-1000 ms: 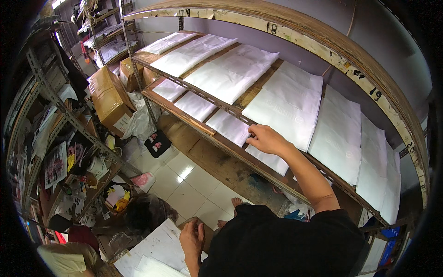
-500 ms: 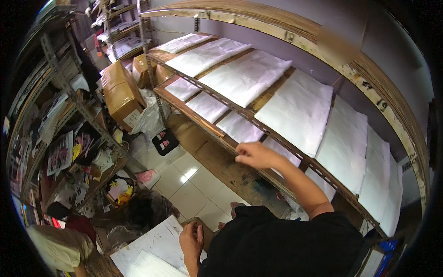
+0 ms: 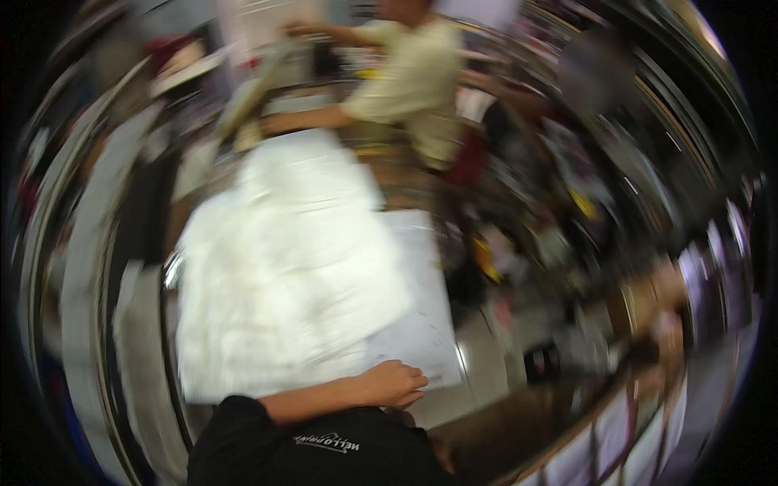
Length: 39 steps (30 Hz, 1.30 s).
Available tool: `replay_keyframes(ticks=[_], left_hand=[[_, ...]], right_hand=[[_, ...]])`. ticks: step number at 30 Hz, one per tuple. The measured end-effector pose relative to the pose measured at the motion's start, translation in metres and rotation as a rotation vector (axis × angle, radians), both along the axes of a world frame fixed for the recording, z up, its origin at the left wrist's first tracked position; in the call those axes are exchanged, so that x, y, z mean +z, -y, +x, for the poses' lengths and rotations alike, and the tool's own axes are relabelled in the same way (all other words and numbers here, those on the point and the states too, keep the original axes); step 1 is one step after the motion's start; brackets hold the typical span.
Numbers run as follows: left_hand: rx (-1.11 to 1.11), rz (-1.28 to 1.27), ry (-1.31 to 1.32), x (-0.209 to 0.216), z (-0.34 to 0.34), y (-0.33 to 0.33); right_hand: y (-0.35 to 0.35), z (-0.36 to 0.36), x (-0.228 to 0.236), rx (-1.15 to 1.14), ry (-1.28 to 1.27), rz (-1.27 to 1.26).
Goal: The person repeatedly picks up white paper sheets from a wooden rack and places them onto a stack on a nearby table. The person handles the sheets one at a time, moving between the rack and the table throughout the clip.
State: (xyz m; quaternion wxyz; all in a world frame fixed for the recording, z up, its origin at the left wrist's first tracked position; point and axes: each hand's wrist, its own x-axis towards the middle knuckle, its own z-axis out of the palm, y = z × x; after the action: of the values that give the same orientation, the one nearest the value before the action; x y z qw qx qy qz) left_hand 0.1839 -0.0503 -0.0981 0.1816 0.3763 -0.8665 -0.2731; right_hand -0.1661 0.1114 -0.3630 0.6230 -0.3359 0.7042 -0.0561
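Note:
My left hand (image 3: pixel 395 383) is in front of my black shirt, its forearm coming across from the lower left. Its fingers are half bent and slightly apart, and I see nothing in them. The hand lies over the near edge of a pale board (image 3: pixel 421 300) on a table. A broad, loose pile of thin white sheets (image 3: pixel 284 275) covers most of this board; whether they are cloth or paper I cannot tell. My right hand does not show clearly; only a small skin-coloured patch appears beside the shirt at the lower edge.
Across the table a person in a pale yellow shirt (image 3: pixel 409 81) reaches leftward with both arms. Racks line the left side. At right are cluttered shelves, a cardboard box (image 3: pixel 644 300) and a shelf with white sheets (image 3: pixel 612 425). A black item (image 3: pixel 541 362) lies on the tiled floor.
My view has swung left, from the rack of white sheets to the table with the pile, blurring much of the picture. My right hand has left its place by the rack.

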Motion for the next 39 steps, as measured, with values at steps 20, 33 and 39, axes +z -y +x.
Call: replay_keyframes(ticks=[20,33,39], left_hand=[[0.890,-0.016,0.084,0.015,-0.074,-0.076],[0.945,-0.276,0.124,0.057,-0.016,0.010],[0.801,-0.358,0.386,0.007,0.042,0.142]], right_hand=[[0.266,-0.071,-0.045,0.043,0.408,-0.029],[0.115,-0.126,0.001,-0.020,0.061,-0.032],[0.015,-0.221,-0.062,0.179,-0.187,-0.474]])
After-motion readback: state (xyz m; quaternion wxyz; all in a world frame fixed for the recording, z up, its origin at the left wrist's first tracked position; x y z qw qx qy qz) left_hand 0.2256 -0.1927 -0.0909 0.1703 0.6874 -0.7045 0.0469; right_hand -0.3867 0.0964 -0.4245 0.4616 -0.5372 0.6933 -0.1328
